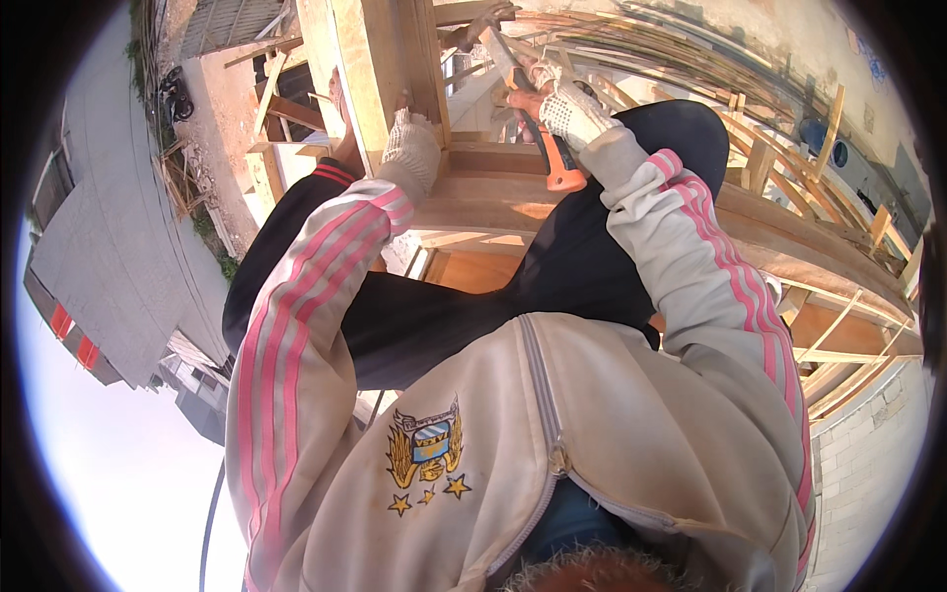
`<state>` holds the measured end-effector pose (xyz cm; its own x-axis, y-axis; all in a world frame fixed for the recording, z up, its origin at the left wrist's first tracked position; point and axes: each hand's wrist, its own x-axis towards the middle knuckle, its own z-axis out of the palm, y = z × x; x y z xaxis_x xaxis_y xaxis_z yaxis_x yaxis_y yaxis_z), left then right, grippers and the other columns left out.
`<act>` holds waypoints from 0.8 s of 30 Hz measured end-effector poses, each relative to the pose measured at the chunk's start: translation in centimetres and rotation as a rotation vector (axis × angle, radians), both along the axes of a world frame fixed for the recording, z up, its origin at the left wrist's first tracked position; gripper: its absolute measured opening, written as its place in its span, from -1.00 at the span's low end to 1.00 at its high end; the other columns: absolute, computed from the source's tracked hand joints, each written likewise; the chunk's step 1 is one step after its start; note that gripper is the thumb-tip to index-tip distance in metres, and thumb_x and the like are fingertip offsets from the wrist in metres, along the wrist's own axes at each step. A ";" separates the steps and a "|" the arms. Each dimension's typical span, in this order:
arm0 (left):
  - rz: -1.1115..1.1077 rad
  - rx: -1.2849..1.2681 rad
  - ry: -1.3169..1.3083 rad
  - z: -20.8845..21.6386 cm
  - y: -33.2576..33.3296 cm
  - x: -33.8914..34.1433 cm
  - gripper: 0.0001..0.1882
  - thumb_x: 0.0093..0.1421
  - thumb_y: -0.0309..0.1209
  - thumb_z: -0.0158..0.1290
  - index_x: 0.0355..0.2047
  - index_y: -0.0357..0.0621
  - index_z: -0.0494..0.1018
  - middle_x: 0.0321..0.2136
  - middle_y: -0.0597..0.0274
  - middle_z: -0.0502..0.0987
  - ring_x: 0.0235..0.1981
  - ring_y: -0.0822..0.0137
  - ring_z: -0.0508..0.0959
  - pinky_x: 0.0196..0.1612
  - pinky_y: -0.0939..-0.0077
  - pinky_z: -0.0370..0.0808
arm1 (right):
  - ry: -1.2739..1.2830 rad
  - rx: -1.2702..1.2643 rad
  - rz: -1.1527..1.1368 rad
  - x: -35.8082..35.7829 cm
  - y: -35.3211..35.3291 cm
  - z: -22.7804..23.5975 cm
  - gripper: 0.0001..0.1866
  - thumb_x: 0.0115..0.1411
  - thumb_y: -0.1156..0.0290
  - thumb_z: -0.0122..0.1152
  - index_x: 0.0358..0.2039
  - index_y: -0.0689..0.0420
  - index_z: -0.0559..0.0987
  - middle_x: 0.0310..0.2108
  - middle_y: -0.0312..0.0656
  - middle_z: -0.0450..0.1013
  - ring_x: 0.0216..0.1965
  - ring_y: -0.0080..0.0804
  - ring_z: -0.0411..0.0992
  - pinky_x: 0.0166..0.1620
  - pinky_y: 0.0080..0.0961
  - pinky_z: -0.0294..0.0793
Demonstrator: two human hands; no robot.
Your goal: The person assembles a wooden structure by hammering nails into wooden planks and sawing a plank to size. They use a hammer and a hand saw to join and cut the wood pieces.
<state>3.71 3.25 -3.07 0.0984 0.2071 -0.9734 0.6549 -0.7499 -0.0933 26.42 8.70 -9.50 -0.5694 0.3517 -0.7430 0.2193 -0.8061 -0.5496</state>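
My left hand (411, 136), in a cream knitted glove with bare fingertips, presses against an upright wooden beam (380, 74). Its fingers close on the beam's near part, though some are hidden. My right hand (560, 107), gloved the same way, is wrapped round a tool with an orange and black handle (562, 163). The flared handle end points down toward my lap, while the orange shaft slants up and left. I cannot make out the tool's head. Beyond its upper end, another bare hand (483, 22), seemingly a co-worker's, reaches in beside the beam.
Thick horizontal timbers (493, 187) lie in front of my bent legs. Long thin boards (671, 49) are stacked at the far right by a wall. More framing (809, 242) stands to the right. At the left, a drop opens onto the road (109, 187) far below.
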 end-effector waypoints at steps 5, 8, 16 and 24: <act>0.136 0.147 -0.032 2.8 -3.4 0.1 -0.59 0.34 -0.22 -0.01 0.05 -0.09 0.65 0.15 0.03 0.55 0.38 -0.10 0.27 0.49 -0.40 -0.30 | -0.002 0.002 0.067 -1.2 3.5 3.9 -0.24 0.41 0.21 0.19 0.52 -0.24 0.08 -0.37 -0.33 0.41 -0.56 -0.60 0.39 -0.53 -0.57 0.46; 0.118 0.187 -0.084 2.3 -2.3 0.2 -0.56 0.35 -0.24 -0.03 0.12 -0.17 0.59 0.16 0.01 0.54 0.41 -0.10 0.24 0.50 -0.32 -0.25 | -0.028 -0.125 0.176 -0.6 3.0 1.5 -0.32 0.42 0.13 0.18 0.49 -0.26 0.19 -0.37 -0.38 0.41 -0.58 -0.64 0.36 -0.55 -0.60 0.42; 0.150 0.394 -0.266 -1.2 -2.9 -1.1 -0.54 0.35 -0.29 -0.06 0.17 -0.23 0.52 0.22 0.02 0.48 0.41 -0.09 0.25 0.53 -0.17 -0.13 | -0.297 0.235 0.142 -1.3 7.4 4.1 -0.41 0.47 0.10 0.07 0.46 -0.17 0.26 -0.44 -0.36 0.38 -0.65 -0.66 0.36 -0.68 -0.63 0.39; 0.173 0.432 -0.217 0.4 -4.6 -1.2 -0.57 0.31 -0.32 -0.02 0.11 -0.22 0.56 0.10 0.00 0.55 0.35 -0.05 0.33 0.52 -0.14 -0.09 | -0.155 0.179 0.331 -3.1 4.2 2.0 -0.34 0.43 0.09 0.18 0.48 -0.21 0.23 -0.47 -0.36 0.41 -0.61 -0.62 0.37 -0.59 -0.59 0.41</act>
<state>2.48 -1.35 -2.64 0.2171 0.6167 -0.7567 0.8045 -0.5520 -0.2191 23.36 12.88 -7.48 -0.5596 0.2997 -0.7727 0.5425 -0.5724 -0.6149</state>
